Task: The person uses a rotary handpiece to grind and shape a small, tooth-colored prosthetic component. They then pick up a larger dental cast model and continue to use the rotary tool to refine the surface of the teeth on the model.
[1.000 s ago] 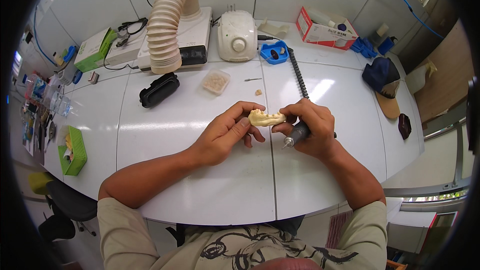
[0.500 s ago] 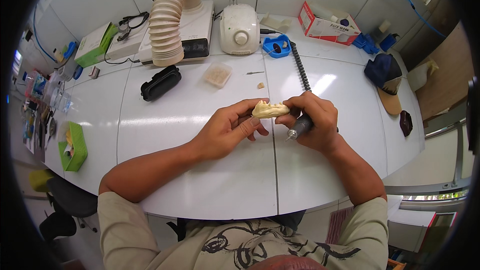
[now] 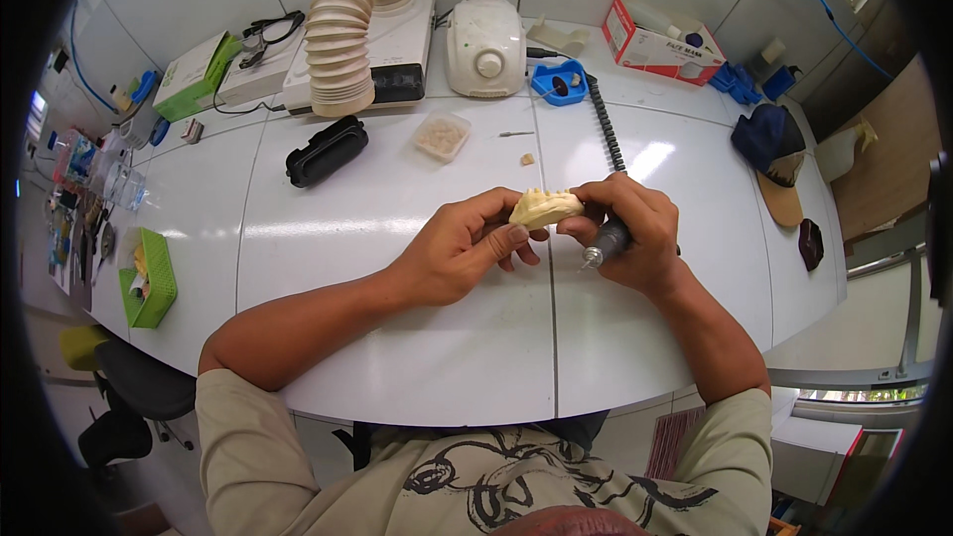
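Note:
A cream plaster dental model (image 3: 545, 208) with tooth shapes along its upper edge is held above the table. My left hand (image 3: 465, 246) pinches its left end between thumb and fingers. At the other end, the thumb and index finger of my right hand (image 3: 640, 228) touch or steady it. The same hand wraps round a dark grey rotary handpiece (image 3: 608, 241), whose metal tip points down and left, apart from the model. Beyond the hands lie a small cream piece (image 3: 527, 160) and a thin metal bur (image 3: 516, 134).
A clear tub of small pieces (image 3: 441, 137) and a black case (image 3: 324, 151) stand ahead. Behind are a white control unit (image 3: 485, 48), a blue tray (image 3: 560, 83), a coiled cord (image 3: 607, 124) and a ribbed hose (image 3: 342, 30). A green basket (image 3: 150, 279) sits left, a cap (image 3: 771, 161) right.
The model has tipped in my fingers, showing more of its side and less of the tooth row. Both hands keep their hold. The whole view has shifted slightly.

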